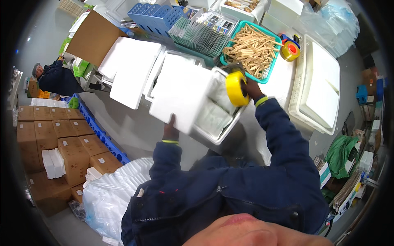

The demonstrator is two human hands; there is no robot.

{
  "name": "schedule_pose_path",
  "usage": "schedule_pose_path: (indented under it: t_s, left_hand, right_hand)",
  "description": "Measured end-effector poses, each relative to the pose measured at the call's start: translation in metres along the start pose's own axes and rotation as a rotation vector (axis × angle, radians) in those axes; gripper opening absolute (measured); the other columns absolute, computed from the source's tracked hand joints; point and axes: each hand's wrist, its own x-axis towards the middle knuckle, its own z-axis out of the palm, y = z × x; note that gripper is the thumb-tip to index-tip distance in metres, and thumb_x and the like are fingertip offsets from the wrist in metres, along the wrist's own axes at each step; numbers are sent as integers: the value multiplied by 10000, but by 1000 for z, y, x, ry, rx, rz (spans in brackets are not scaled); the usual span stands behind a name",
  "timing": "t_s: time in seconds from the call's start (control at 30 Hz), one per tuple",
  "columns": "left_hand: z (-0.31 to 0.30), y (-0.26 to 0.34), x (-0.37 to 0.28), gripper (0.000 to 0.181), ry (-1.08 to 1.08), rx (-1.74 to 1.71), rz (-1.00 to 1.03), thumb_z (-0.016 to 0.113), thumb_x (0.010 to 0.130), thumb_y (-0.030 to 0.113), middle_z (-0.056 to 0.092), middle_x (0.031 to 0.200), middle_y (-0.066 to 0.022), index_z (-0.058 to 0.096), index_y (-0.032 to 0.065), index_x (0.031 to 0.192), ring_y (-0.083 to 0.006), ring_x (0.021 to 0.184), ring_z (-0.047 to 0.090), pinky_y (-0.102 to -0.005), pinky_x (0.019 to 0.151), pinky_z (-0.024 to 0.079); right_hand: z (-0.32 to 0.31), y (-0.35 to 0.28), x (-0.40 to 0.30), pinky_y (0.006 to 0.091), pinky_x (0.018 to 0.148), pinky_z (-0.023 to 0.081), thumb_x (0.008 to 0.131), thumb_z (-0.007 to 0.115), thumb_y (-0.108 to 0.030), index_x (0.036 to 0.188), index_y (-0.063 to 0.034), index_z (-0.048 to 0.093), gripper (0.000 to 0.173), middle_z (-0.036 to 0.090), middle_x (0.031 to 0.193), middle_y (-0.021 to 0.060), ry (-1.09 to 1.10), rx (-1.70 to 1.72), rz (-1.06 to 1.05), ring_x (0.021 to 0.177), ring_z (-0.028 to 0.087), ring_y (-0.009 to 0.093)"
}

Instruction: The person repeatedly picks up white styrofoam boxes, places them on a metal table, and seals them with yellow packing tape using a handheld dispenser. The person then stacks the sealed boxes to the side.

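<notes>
My left hand [171,129] grips the near edge of a white foam lid [181,89], thumb on top. The lid lies over the left part of a white foam box [219,140]. In the box's uncovered right part sit clear plastic bags [213,118] with pale contents. Over the box's right side, my right hand [253,88] holds a tape dispenser with a large roll of yellow tape [237,89]. Its fingers are partly hidden behind the roll. Behind that hand stands a teal basket [270,73] full of light brown sticks [254,49].
More foam lids [135,67] lie at the left. Behind are a blue perforated basket [154,17], a rack of clear sleeves [200,37] and another tape roll [290,51]. A cream crate [294,92] stands right. Cardboard boxes [72,156] are stacked lower left; a person [57,77] stands far left.
</notes>
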Motion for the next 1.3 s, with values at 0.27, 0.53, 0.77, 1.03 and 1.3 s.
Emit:
schedule_pose_path:
  t_s: [0.27, 0.53, 0.77, 1.03, 1.3]
  left_hand:
    - [29, -38, -55, 553, -243, 429, 39, 708, 889, 124, 646, 1187, -136, 498, -26, 1378, -260, 1020, 646, -369, 874, 545]
    - [91, 27, -57, 754, -256, 1480, 406, 878, 731, 221, 638, 1210, -197, 516, -51, 1335, -325, 1130, 603, -430, 996, 479]
    - [273, -54, -38, 601, -600, 1815, 1119, 762, 798, 530, 671, 1194, -204, 678, 91, 1200, -403, 1145, 603, -469, 1004, 466]
    - [300, -122, -34, 399, -465, 1605, 1137, 750, 819, 501, 706, 857, -160, 744, 108, 885, -381, 849, 668, -466, 769, 534]
    - [319, -116, -45, 343, -717, 1692, 920, 610, 930, 434, 718, 984, -142, 695, 124, 1048, -335, 946, 679, -473, 850, 513]
  right_hand:
    - [0, 110, -222, 359, 912, 534, 1022, 556, -221, 1304, -5, 591, 356, 705, 1181, 117, 77, 427, 67, 1041, 690, 254]
    - [-36, 184, -307, 341, 774, 572, 935, 644, -147, 1191, -25, 632, 284, 716, 1017, 81, 514, 923, 259, 885, 708, 206]
    - [-20, 213, -360, 378, 795, 560, 855, 651, -210, 1101, 28, 655, 342, 733, 997, 146, 660, 605, 327, 912, 719, 277]
    - [18, 186, -398, 355, 775, 557, 797, 712, -248, 1124, 52, 665, 447, 736, 970, 152, 692, 599, 567, 858, 718, 270]
    - [-3, 175, -382, 388, 838, 551, 813, 764, -293, 1132, 57, 648, 487, 730, 1021, 194, 698, 516, 531, 929, 711, 335]
